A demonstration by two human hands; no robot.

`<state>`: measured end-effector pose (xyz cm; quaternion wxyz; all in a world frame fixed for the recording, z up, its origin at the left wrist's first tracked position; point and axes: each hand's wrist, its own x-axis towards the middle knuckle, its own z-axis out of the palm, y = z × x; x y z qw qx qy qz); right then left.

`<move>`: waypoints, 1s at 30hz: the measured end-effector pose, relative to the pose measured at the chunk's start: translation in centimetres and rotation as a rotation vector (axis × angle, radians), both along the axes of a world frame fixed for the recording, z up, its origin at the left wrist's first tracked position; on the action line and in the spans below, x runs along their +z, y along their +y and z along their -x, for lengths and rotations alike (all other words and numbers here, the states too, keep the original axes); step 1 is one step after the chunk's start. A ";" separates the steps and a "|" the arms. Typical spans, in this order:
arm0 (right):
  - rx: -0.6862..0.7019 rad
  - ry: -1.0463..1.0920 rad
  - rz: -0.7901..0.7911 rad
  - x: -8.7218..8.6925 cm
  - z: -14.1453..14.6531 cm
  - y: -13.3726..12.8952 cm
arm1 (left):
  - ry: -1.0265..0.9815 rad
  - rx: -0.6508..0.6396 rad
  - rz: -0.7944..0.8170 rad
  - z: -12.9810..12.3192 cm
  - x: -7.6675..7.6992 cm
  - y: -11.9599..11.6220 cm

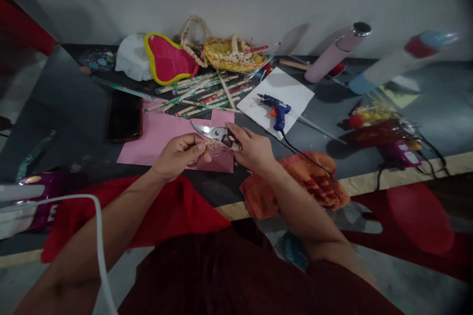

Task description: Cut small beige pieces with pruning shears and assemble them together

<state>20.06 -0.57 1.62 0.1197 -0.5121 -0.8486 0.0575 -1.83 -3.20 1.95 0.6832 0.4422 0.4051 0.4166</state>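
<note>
My right hand [254,150] is wrapped around a pair of pruning shears [212,132], whose metal blades point left above a pink sheet of paper [148,145]. Close beside the blades, my left hand [181,156] pinches a small, pale, beige piece [211,144]; its exact kind is too small to make out. Small bits lie on the paper around the fingertips. Beyond the hands lies a pile of paper-wrapped wooden sticks [207,96]. A blue glue gun [275,110] rests on a white square board [295,89] to the right.
A black phone [124,115] lies at the left. Along the wall are a pink-and-yellow shape [170,59], a wicker basket [221,54], a pink flask [334,54] and a bottle [391,66]. An orange towel [310,177] and a red cloth [155,206] lie at the front edge. The glue gun's cord crosses the towel.
</note>
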 end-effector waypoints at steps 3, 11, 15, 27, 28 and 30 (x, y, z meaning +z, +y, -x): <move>-0.105 0.024 0.020 -0.7 -0.9 1.3 | 0.044 -0.004 -0.015 0.0 -0.2 0.2; -0.184 0.067 0.038 -1.5 -2.7 2.9 | 0.163 0.016 -0.042 -0.1 -0.9 0.6; -0.182 0.061 0.015 -1.7 -2.7 3.0 | 0.163 0.146 -0.055 -0.3 -1.4 0.8; -0.011 0.141 -0.216 -2.6 -2.5 3.6 | 0.101 0.474 -0.179 0.0 -3.3 2.2; 0.044 0.173 -0.222 -2.4 -2.0 3.7 | 0.118 0.471 -0.190 0.0 -3.3 2.1; 0.175 0.207 -0.203 -1.5 -0.6 4.3 | 0.147 0.459 -0.217 0.0 -3.4 2.1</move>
